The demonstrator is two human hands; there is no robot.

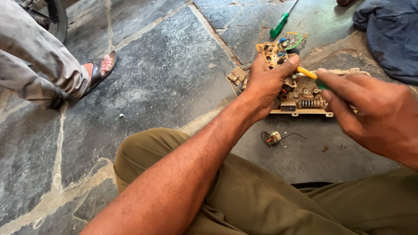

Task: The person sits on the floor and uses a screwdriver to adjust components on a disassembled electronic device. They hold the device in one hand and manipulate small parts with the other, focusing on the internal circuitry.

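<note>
A beige plastic instrument housing (305, 102) with small gears, a number-wheel counter and a circuit board lies on the stone floor in front of me. My left hand (265, 82) grips its left side, thumb resting on the board. My right hand (370, 111) holds a small tool with a yellow shaft and green grip (310, 75), its tip down among the gears near my left thumb.
A green-handled screwdriver (281, 24) lies on the floor beyond the housing. A small round gauge part with a wire (271, 138) and tiny screws (325, 148) sit nearer to me. Blue cloth (392, 35) lies at top right. Another person's sandalled foot (98, 69) is at left.
</note>
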